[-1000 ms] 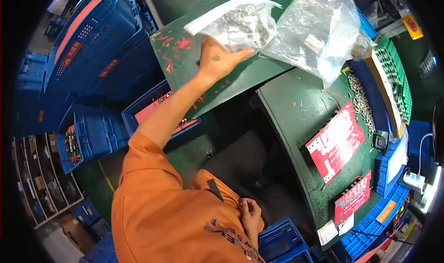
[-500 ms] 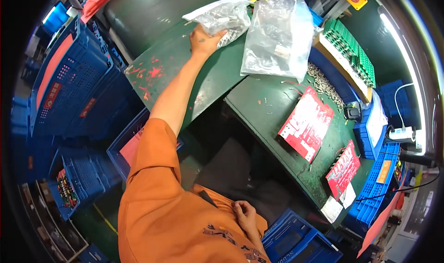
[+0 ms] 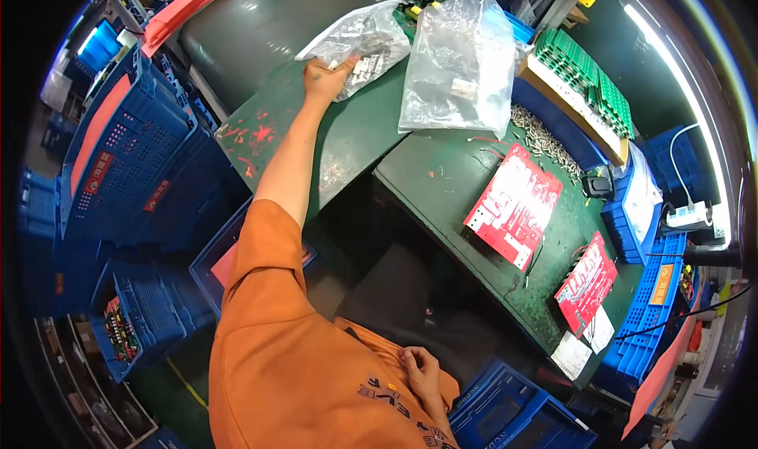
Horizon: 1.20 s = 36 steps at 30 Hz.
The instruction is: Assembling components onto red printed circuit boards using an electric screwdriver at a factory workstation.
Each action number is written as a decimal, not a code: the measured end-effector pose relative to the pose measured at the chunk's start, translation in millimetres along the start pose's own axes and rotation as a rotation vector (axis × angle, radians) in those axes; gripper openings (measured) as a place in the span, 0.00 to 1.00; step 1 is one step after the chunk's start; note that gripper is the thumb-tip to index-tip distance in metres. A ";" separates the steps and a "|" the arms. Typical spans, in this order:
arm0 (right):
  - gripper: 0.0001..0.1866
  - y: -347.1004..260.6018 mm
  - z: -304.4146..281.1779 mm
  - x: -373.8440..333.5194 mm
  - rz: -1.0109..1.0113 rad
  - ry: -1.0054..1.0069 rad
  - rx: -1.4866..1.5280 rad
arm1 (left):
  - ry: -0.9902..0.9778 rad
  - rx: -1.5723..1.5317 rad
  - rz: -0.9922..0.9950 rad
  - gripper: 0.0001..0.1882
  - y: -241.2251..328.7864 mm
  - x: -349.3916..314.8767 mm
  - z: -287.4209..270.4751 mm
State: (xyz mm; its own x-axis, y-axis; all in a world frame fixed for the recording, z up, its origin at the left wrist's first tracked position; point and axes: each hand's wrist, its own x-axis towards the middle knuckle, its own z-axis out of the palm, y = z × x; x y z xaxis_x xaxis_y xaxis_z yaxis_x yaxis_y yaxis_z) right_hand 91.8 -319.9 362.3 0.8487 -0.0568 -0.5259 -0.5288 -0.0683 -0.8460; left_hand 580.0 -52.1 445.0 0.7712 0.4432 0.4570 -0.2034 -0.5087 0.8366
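The partly filled clear plastic bag (image 3: 373, 38) is over the green workbench (image 3: 359, 137) at the far left, its near side gripped by my left hand (image 3: 324, 79). Just right is a larger clear bag (image 3: 454, 66); nearer, farther right, lie two red circuit boards (image 3: 515, 204). My right hand (image 3: 423, 371) rests by my orange shirt (image 3: 276, 370), fingers curled together; whether they pinch cloth I cannot tell.

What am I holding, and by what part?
Your left hand grips the left clear bag by its near-left edge; I can't tell whether your right hand holds anything.
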 end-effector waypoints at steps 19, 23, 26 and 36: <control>0.09 8.5 -5.4 4.5 0.049 -0.005 0.207 | 0.047 -0.013 0.138 0.20 -28.6 7.6 11.0; 0.08 8.8 -8.7 4.5 0.051 -0.022 0.208 | -0.021 0.114 -0.007 0.23 -24.0 3.2 5.9; 0.08 3.0 -11.7 6.5 0.047 -0.007 0.253 | -0.105 0.200 -0.043 0.23 -12.9 -9.5 -8.2; 0.08 -57.1 -33.4 16.0 0.153 -0.127 -0.008 | -0.329 -0.479 -0.171 0.15 -31.1 -57.2 -122.6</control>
State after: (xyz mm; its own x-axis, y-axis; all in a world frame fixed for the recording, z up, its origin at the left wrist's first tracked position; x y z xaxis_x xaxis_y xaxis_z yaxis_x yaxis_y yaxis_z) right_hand 135.2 -350.1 405.2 0.7526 0.0593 -0.6558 -0.6516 -0.0763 -0.7547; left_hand 468.2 28.8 429.9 0.9472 0.1992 0.2511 -0.2507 -0.0277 0.9677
